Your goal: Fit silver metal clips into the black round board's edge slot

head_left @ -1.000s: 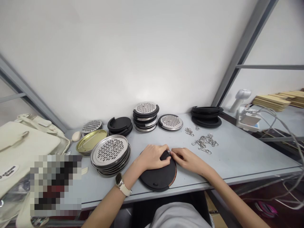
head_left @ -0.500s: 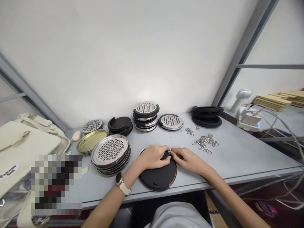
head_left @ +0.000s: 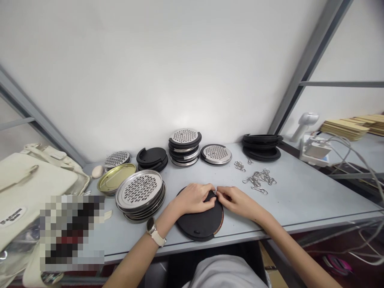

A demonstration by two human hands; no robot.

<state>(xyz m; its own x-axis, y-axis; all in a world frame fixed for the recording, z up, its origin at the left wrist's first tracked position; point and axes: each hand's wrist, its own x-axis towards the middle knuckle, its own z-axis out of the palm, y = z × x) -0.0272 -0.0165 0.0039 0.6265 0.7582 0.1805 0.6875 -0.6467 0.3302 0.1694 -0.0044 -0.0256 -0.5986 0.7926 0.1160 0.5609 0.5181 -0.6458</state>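
A round black disc (head_left: 199,222) with a copper-coloured strip along its right edge lies at the table's front. My left hand (head_left: 195,198) rests over its upper part, thumb and fingers closed at the disc's top right edge. There my right hand (head_left: 235,201) pinches a small metal piece (head_left: 214,192), mostly hidden by fingertips. Both hands nearly touch. Metal clips (head_left: 259,179) lie in a loose pile to the right, with a smaller group (head_left: 239,166) behind. Left of the disc stands a stack of metal grater discs (head_left: 141,192).
Along the wall are stacked graters in black holders (head_left: 184,148), a single grater (head_left: 216,154), black holders (head_left: 152,158) and black rings (head_left: 261,147). Gold lids (head_left: 116,178) and a cream bag (head_left: 36,180) are at left. A power strip (head_left: 313,154) with cables is at right.
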